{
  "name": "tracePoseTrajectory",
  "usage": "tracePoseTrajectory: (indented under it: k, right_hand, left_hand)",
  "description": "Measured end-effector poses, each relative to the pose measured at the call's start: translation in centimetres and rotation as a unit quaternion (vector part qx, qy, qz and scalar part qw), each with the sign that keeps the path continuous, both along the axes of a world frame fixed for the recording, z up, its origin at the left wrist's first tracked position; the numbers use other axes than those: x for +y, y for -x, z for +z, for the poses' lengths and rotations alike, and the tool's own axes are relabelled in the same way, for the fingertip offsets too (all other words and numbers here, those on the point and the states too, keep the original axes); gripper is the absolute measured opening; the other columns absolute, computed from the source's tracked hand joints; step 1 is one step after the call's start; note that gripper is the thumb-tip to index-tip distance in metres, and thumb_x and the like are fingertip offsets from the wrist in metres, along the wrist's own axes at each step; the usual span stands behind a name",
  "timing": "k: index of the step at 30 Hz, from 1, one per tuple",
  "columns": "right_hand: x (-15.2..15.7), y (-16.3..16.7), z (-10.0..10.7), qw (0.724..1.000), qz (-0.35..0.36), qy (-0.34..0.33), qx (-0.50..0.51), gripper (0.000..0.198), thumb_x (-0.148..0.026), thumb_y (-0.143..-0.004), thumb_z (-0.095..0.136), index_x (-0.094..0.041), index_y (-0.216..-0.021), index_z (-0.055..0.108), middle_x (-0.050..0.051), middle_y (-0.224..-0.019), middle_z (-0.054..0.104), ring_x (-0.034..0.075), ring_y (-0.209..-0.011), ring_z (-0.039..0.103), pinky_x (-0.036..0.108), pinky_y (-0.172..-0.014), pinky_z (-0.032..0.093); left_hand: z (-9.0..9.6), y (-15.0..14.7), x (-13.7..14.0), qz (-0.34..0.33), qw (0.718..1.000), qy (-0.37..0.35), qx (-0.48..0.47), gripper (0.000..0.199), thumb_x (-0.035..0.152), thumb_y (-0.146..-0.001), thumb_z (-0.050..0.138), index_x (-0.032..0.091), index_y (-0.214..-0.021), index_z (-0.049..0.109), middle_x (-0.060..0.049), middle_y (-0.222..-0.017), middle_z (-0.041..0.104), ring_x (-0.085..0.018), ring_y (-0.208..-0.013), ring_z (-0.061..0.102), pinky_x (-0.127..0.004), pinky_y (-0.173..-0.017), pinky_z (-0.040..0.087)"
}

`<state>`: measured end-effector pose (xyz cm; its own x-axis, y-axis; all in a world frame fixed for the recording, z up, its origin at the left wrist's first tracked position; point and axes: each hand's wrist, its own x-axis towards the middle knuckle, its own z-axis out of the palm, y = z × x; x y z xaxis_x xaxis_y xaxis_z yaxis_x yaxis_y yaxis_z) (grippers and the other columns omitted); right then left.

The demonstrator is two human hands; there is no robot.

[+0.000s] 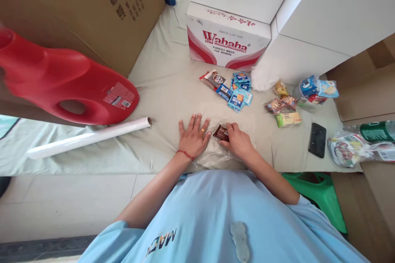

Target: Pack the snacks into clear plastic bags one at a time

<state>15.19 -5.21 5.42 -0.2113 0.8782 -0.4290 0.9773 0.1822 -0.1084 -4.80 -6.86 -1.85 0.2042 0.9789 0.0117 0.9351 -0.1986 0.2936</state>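
My left hand [193, 135] lies flat with fingers spread, on the cloth and the edge of a clear plastic film [212, 154]. A brown-wrapped snack bar [221, 132] rests on that film, gripped at its right end by my right hand [238, 139]. Beyond my hands lie blue snack packets [237, 98] in a loose pile. Beside them is a dark snack packet [215, 78] with a red edge. The underside of the bar is hidden.
A white Wahaba water carton [226, 43] stands at the back. To the left are a red detergent jug [83, 82] and a white roll [92, 136]. On the right sit cookie packets [274, 105], a yellow-green packet [288, 119], a black phone [317, 139] and a green bottle [378, 131].
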Motion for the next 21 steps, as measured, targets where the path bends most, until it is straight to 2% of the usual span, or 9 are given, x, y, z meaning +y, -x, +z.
tracePoseTrajectory:
  k: [2, 9, 12, 15, 19, 21]
  right_hand:
    - [0.1, -0.1, -0.2, 1.0, 0.007, -0.004, 0.001, 0.065, -0.05, -0.098, 0.065, -0.017, -0.15, 0.044, 0.018, -0.143, 0.054, 0.03, -0.106, 0.072, 0.037, -0.081, 0.054]
    - [0.3, -1.0, 0.3, 0.999, 0.05, 0.013, -0.015, 0.055, -0.044, -0.097, 0.066, -0.02, -0.144, 0.051, 0.016, -0.137, 0.061, 0.031, -0.11, 0.07, 0.037, -0.083, 0.054]
    - [0.1, -1.3, 0.4, 0.998, 0.062, 0.007, -0.014, 0.05, -0.036, -0.098, 0.062, -0.02, -0.144, 0.052, 0.015, -0.139, 0.061, 0.031, -0.111, 0.07, 0.037, -0.083, 0.054]
    - [0.2, -2.2, 0.7, 0.998, 0.052, 0.003, -0.023, 0.048, -0.029, -0.098, 0.057, -0.02, -0.145, 0.052, 0.015, -0.144, 0.059, 0.03, -0.112, 0.069, 0.037, -0.083, 0.054]
    - [0.7, -3.3, 1.6, 0.999, 0.023, -0.021, -0.016, 0.051, -0.03, -0.098, 0.057, -0.021, -0.147, 0.051, 0.015, -0.145, 0.057, 0.03, -0.111, 0.069, 0.037, -0.084, 0.054]
    - [1.1, -3.1, 2.0, 0.999, 0.036, -0.033, 0.004, 0.051, -0.032, -0.097, 0.058, -0.02, -0.147, 0.051, 0.015, -0.144, 0.058, 0.03, -0.112, 0.068, 0.038, -0.085, 0.054]
  left_hand:
    - [0.0, 0.0, 0.0, 0.002, 1.0, -0.002, -0.005, 0.059, 0.05, -0.108, 0.031, 0.029, -0.162, 0.041, -0.013, -0.174, 0.028, -0.033, -0.162, 0.024, -0.074, -0.126, -0.001]
    - [0.1, 0.0, 0.0, 0.004, 1.0, -0.001, -0.006, 0.059, 0.05, -0.108, 0.031, 0.03, -0.162, 0.042, -0.012, -0.174, 0.028, -0.032, -0.162, 0.024, -0.074, -0.126, -0.001]
    - [0.0, 0.0, 0.0, 0.004, 1.0, -0.001, -0.007, 0.059, 0.049, -0.107, 0.032, 0.03, -0.162, 0.041, -0.012, -0.174, 0.029, -0.031, -0.162, 0.024, -0.073, -0.126, -0.001]
    - [-0.1, 0.0, 0.0, 0.006, 1.0, -0.002, -0.008, 0.059, 0.049, -0.107, 0.033, 0.03, -0.163, 0.041, -0.012, -0.174, 0.028, -0.032, -0.162, 0.024, -0.073, -0.126, -0.002]
    - [-0.1, 0.0, 0.0, 0.005, 1.0, -0.004, -0.004, 0.06, 0.049, -0.107, 0.033, 0.03, -0.163, 0.039, -0.012, -0.174, 0.028, -0.032, -0.163, 0.024, -0.073, -0.126, -0.002]
    - [-0.1, 0.0, 0.0, 0.006, 1.0, -0.005, -0.002, 0.06, 0.049, -0.107, 0.032, 0.029, -0.163, 0.039, -0.013, -0.174, 0.029, -0.032, -0.162, 0.024, -0.073, -0.126, -0.001]
